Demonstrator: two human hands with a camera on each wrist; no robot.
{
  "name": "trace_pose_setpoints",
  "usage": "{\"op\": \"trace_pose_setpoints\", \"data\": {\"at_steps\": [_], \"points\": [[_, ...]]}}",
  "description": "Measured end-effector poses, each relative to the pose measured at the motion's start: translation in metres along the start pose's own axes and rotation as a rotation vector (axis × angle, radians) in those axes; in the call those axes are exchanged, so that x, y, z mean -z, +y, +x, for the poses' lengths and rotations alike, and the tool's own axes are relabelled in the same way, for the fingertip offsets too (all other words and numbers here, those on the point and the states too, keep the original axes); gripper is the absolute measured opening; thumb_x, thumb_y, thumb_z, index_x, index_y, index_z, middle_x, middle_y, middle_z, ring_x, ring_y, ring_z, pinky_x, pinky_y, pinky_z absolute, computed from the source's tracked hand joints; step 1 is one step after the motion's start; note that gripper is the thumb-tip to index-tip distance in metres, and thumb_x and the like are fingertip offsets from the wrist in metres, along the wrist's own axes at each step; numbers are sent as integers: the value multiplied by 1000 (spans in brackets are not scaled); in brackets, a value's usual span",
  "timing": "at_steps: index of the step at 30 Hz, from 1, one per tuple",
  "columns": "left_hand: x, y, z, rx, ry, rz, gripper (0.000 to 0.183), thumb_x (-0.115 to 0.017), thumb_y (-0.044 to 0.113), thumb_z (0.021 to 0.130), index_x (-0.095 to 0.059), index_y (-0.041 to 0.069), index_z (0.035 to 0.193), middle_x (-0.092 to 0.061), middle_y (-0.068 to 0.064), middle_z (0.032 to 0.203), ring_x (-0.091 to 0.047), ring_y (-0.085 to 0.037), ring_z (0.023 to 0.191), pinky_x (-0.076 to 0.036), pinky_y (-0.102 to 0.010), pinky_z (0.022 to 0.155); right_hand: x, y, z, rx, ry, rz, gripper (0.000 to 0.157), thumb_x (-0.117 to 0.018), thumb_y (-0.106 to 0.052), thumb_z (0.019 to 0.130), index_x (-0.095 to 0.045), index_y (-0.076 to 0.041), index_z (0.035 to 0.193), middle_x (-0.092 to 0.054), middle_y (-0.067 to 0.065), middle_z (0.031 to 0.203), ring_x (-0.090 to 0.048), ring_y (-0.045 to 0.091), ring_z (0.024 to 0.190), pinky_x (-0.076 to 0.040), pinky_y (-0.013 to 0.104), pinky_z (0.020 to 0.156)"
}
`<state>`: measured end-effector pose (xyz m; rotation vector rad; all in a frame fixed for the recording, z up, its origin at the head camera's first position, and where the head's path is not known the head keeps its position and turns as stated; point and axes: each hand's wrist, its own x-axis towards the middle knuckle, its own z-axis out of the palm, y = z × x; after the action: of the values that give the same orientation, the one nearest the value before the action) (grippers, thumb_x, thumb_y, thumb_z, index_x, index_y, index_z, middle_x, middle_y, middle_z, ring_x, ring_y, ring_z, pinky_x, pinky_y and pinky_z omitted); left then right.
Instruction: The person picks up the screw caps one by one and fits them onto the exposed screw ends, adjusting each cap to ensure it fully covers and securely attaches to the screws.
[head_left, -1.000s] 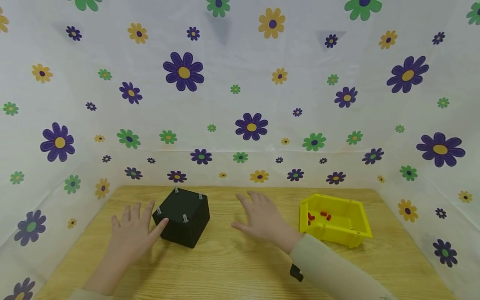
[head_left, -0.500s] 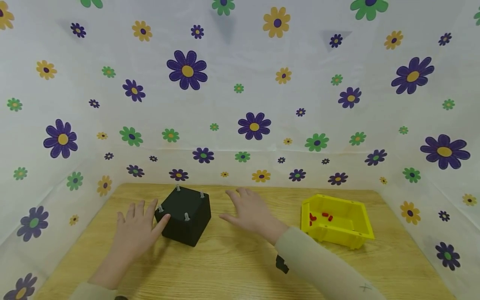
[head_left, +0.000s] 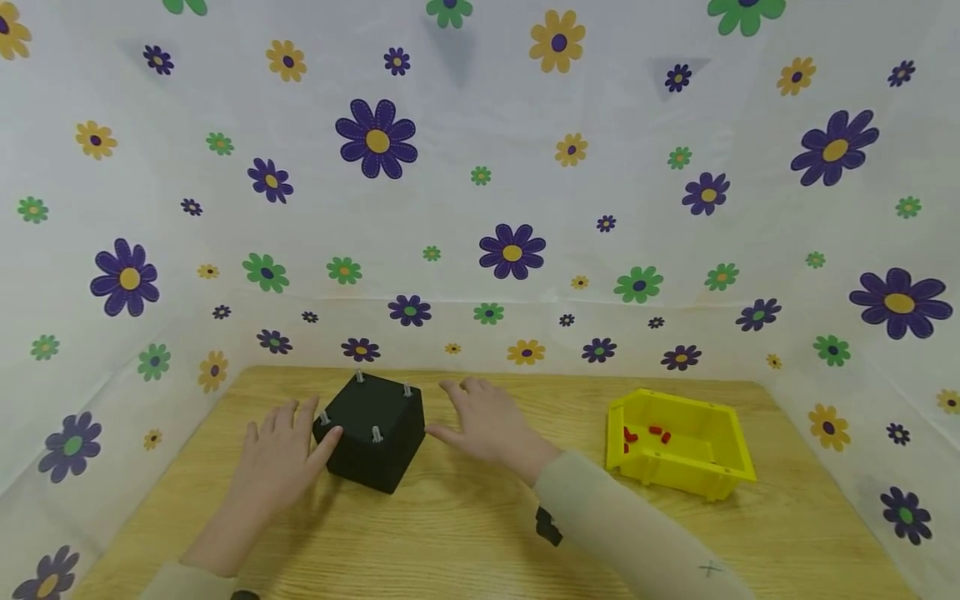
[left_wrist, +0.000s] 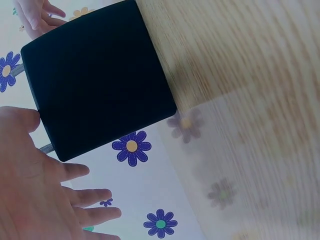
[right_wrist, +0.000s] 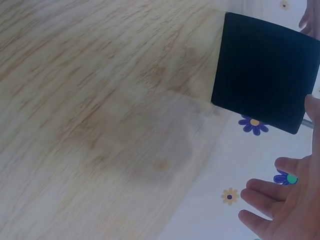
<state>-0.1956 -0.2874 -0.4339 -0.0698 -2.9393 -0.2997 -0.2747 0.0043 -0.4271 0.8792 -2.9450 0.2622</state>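
A black box (head_left: 371, 433) stands on the wooden table, with a metal screw sticking up at each top corner. On its left is my left hand (head_left: 273, 462), fingers spread and thumb by the near left corner; whether it touches I cannot tell. My right hand (head_left: 487, 425) hovers to the right of the box with fingers extended and thumb toward its side. In the left wrist view the box's flat side (left_wrist: 100, 80) shows beyond my spread left fingers. The right wrist view shows the box (right_wrist: 265, 72) past my right hand (right_wrist: 290, 200), which holds nothing.
A yellow bin (head_left: 682, 475) sits at the right of the table, with several small red pieces (head_left: 656, 431) inside. White sheeting (head_left: 450, 208) with printed flowers hangs behind and along both sides. Under my right sleeve a dark wrist device (head_left: 548, 527) shows.
My right hand has moved left, closer to the box. My left hand has shifted slightly right. The box stays in place on the table; the view has turned a little.
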Motion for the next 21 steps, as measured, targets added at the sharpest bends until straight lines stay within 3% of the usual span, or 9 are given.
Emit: {"op": "trace_pose_setpoints", "data": {"at_steps": [11,21], "points": [[-1,2,2,-52,22,0,65,-47,44,112,-46,-6,154,-49,-40,149,-47,-60,137,-35,-78,111,1,-12,10,20,-33,2,78,-48,-68,105,-40,-17,164,-56,8,156,-55,26,144,-46,43,120],[-5,2,2,-77,43,32,63,-48,40,112,-51,-11,147,-54,-37,145,-50,-57,134,-37,-76,110,-6,-21,11,33,-63,6,78,-51,-65,105,-38,-15,165,-52,7,162,-51,28,150,-42,44,124]]}}
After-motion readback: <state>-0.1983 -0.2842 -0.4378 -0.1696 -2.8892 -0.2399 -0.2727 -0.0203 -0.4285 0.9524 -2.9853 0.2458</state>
